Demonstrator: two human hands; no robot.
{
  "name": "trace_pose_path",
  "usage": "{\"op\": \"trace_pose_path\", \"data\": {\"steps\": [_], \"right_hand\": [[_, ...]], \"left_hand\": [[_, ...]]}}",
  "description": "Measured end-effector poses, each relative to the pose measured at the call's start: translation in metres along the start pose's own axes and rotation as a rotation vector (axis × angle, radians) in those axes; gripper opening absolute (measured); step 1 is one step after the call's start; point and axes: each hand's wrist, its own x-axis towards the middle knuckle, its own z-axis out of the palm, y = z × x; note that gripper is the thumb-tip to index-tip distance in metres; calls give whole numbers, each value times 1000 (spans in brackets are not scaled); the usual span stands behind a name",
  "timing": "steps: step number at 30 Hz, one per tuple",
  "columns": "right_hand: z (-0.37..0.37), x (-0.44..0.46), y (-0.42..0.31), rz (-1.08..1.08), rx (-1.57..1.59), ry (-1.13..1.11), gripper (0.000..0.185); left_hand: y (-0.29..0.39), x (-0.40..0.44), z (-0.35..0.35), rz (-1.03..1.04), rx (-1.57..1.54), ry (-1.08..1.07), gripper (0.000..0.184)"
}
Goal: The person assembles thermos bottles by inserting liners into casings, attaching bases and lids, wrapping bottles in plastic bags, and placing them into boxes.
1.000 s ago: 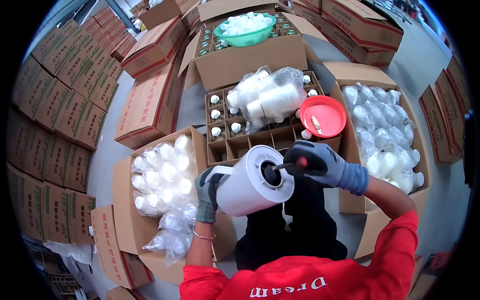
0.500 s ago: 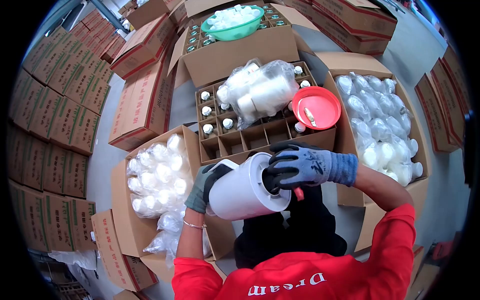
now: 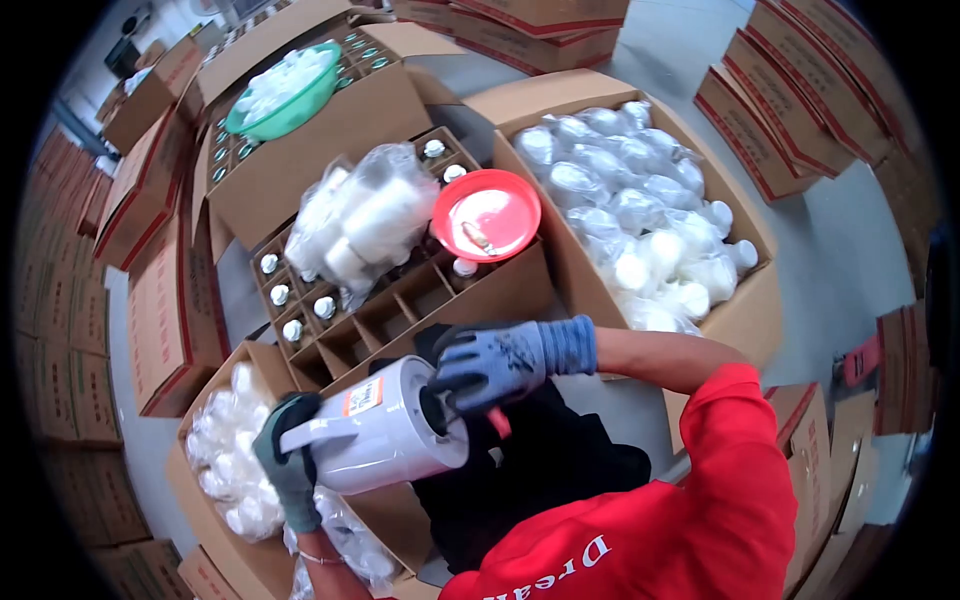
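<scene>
A light grey plastic jug [image 3: 385, 440] with a side handle and an orange-and-white label lies tilted on its side above my lap. My left hand [image 3: 288, 450], in a grey-green and black glove, is closed round its far-left end near the handle. At the round, dark opening on the other end, my right hand [image 3: 490, 368], in a blue and black glove, has its fingers curled in at the rim. What those fingers grip inside is hidden. A small red piece [image 3: 499, 422] sticks out just below my right hand.
Ahead stands a divided carton [image 3: 365, 335] of white-capped bottles, with a plastic bag of white items [image 3: 365, 215] and a red dish [image 3: 515, 215] on top. Open cartons of bagged white pieces [image 3: 640, 190] flank it. A green basin [image 3: 325, 105] sits farther back; stacked boxes [image 3: 165, 300] surround.
My view has turned to the right, so the cartons shift left in the picture. The jug has rolled, bringing its label and handle into sight. Both hands stay on it.
</scene>
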Motion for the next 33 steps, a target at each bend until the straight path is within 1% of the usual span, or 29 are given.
{"op": "trace_pose_path", "data": {"steps": [2, 3, 4, 6, 7, 8, 10, 11, 14, 15, 16, 18, 20, 22, 23, 24, 26, 27, 28, 29, 30, 31, 33], "right_hand": [[-11, -26, 16, 388, 27, 6, 41], [-8, -41, 33, 596, 71, 69, 37], [1, -61, 54, 805, 118, 142, 33], [26, -94, 98, 1246, 12, 270, 27], [36, -108, 121, 1384, -74, 250, 27], [45, -121, 141, 1520, -158, 228, 27], [58, -142, 162, 1609, -218, 242, 27], [61, -149, 169, 1656, -217, 197, 28], [55, -164, 166, 1577, -244, 285, 29], [47, -170, 160, 1466, -283, 305, 34], [40, -183, 158, 1483, -337, 357, 38], [24, -211, 155, 1504, -431, 469, 46], [3, -240, 150, 1790, -657, 367, 53], [-7, -283, 140, 1897, -715, 82, 76], [-4, -299, 133, 1929, -701, -101, 79], [-1, -308, 127, 1949, -686, -287, 81], [-23, -293, 116, 2000, -416, -286, 69], [-33, -293, 122, 1950, -366, -283, 62], [-27, -298, 136, 1933, -524, -79, 51], [-27, -308, 147, 1936, -435, -45, 44], [-41, -300, 146, 1941, -350, -8, 38], [-55, -301, 146, 1904, -143, 90, 28], [-70, -301, 147, 1827, -98, 316, 24]], "left_hand": [[11, 16, -7, 168, 229, -7, 29], [20, 19, -9, 217, 305, -24, 29], [27, 24, -8, 266, 384, -71, 36], [33, 32, 1, 309, 392, -120, 50], [33, 30, 8, 224, 350, -136, 61], [30, 28, 19, 191, 282, -105, 65], [33, 25, 38, 99, 158, -16, 69], [31, 19, 42, 19, 117, -14, 77], [45, 1, 60, -143, -88, 47, 84], [54, -3, 66, -196, -152, 53, 86], [63, -8, 72, -250, -216, 62, 89], [67, -23, 83, -197, -129, -2, 85], [42, -48, 78, -143, -149, -152, 73], [49, -64, 85, -59, 25, -279, 54], [55, -70, 94, -236, -73, -249, 45], [56, -74, 90, -168, 7, -327, 44], [59, -85, 83, -14, 157, -465, 44], [57, -87, 77, -10, 143, -473, 48], [59, -89, 71, -9, 129, -486, 53], [60, -87, 62, -5, 149, -510, 56], [61, -83, 52, 4, 169, -534, 59], [54, -83, 46, 20, 195, -575, 63], [46, -80, 39, -23, 92, -582, 65]]}}
